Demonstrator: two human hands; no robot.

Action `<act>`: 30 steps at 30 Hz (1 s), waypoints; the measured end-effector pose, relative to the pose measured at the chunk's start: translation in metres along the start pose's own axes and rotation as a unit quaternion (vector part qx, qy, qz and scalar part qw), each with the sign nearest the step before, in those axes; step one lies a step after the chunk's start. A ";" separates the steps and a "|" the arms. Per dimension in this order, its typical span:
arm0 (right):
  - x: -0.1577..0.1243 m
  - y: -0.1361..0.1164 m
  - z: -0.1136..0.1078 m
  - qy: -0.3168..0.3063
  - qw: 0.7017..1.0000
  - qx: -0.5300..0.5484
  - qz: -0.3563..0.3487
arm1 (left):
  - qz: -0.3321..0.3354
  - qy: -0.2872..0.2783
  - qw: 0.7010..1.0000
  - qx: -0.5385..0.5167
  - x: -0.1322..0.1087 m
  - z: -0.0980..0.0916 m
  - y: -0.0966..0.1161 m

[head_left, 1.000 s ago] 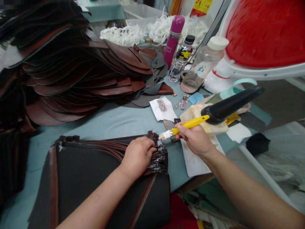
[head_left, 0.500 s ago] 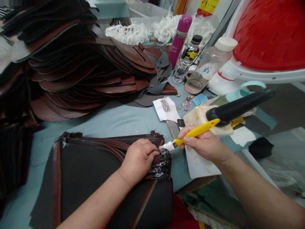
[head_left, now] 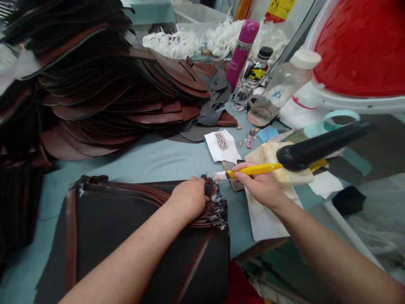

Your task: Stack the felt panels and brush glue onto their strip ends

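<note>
My right hand [head_left: 261, 185] is closed round the yellow handle of a paintbrush [head_left: 256, 169]. White stuff coats the bristles, which are just right of the straps' far ends. My left hand [head_left: 189, 197] is curled over a bundle of thin brown leather straps [head_left: 155, 192], gripping them near their right-hand ends; its fingertips are partly hidden. White smears mark these strap ends [head_left: 218, 211]. Beneath the bundle lies a stack of black panels [head_left: 126, 236] with brown strips along them.
A tall pile of brown leather pieces [head_left: 95, 93] fills the back left. At the right are a stained white block [head_left: 262, 156] with a black-handled tool [head_left: 316, 147], a plastic bottle [head_left: 275, 97], a purple flask [head_left: 242, 55] and a red-and-white fan-like object [head_left: 363, 50].
The brush has moved up and right, off the smeared strap ends, and its handle lies flatter. My left hand has shifted slightly up towards the far straps.
</note>
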State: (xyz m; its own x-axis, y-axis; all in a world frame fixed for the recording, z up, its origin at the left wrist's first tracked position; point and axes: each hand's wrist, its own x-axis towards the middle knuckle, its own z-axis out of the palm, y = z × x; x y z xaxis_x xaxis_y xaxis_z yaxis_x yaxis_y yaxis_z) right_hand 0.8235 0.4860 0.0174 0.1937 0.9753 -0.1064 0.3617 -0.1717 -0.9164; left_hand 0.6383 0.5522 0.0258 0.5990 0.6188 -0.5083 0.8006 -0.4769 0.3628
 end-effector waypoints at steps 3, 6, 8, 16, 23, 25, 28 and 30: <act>-0.006 -0.004 -0.001 -0.006 1.000 0.003 -0.015 | 0.002 0.006 1.000 0.022 -0.001 0.002 -0.001; -0.007 0.000 0.005 -0.034 0.999 -0.021 -0.027 | 0.012 0.030 0.998 0.045 -0.002 0.004 -0.003; -0.005 0.005 0.007 -0.019 0.999 -0.034 -0.025 | 0.015 0.055 0.997 0.053 -0.003 0.006 -0.003; -0.001 0.000 -0.010 0.084 0.996 0.037 -0.017 | 0.024 0.123 0.991 0.045 -0.013 0.011 -0.004; -0.001 0.006 -0.009 -0.046 0.994 0.094 0.045 | 0.060 0.123 0.990 -0.034 -0.020 0.016 -0.010; -0.005 0.002 -0.011 -0.103 0.990 0.091 0.037 | 0.063 0.138 0.987 -0.059 -0.021 0.018 -0.012; -0.008 -0.005 -0.019 -0.161 0.982 0.099 -0.001 | 0.070 0.147 0.983 -0.087 -0.023 0.020 -0.013; -0.008 -0.007 -0.023 -0.152 0.981 0.118 -0.011 | 0.075 0.140 0.982 -0.104 -0.025 0.020 -0.014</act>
State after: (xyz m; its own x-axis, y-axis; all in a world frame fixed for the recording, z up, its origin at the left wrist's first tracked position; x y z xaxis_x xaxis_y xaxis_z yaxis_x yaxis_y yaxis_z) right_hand 0.8403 0.4762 0.0336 -0.1069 0.9809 -0.1624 0.1351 -0.1475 -0.9798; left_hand 0.6119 0.5310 0.0180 0.6690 0.7125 -0.2118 0.6712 -0.4565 0.5840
